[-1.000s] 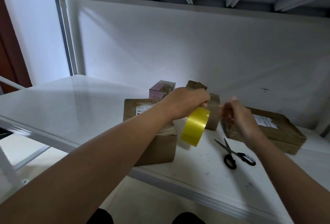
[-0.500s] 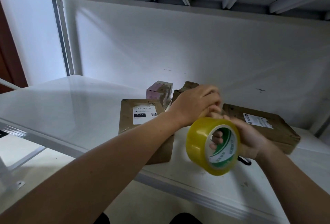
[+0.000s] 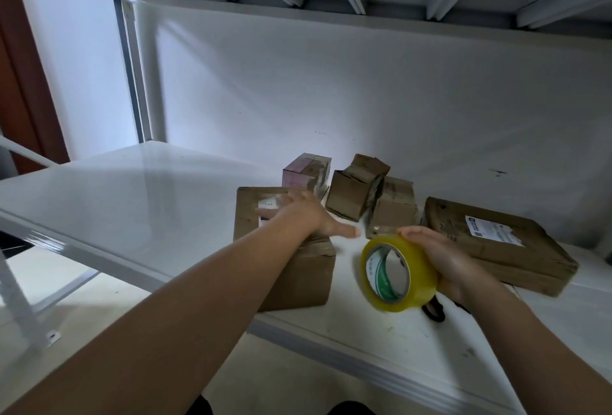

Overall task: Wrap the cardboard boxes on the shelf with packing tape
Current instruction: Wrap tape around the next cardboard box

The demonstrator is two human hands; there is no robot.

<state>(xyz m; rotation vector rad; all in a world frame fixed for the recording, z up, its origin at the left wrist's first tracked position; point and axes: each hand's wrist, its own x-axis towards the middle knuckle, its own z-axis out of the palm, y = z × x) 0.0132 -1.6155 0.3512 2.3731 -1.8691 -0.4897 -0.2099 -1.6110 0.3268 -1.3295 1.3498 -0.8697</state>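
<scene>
cardboard boxes (image 3: 390,206) behind tape roll (image 3: 397,274)

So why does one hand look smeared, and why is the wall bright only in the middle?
Head view: the left hand is motion-blurred over the box, while the right hand and tape look sharp; a pool of light falls on the wall behind the boxes, the corners darken, and the wide lens bends the shelf edges.

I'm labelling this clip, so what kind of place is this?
Probably a storeroom or parcel packing area: a white metal shelf, cardboard boxes with shipping labels, and a packing tape roll in the right hand.
</scene>
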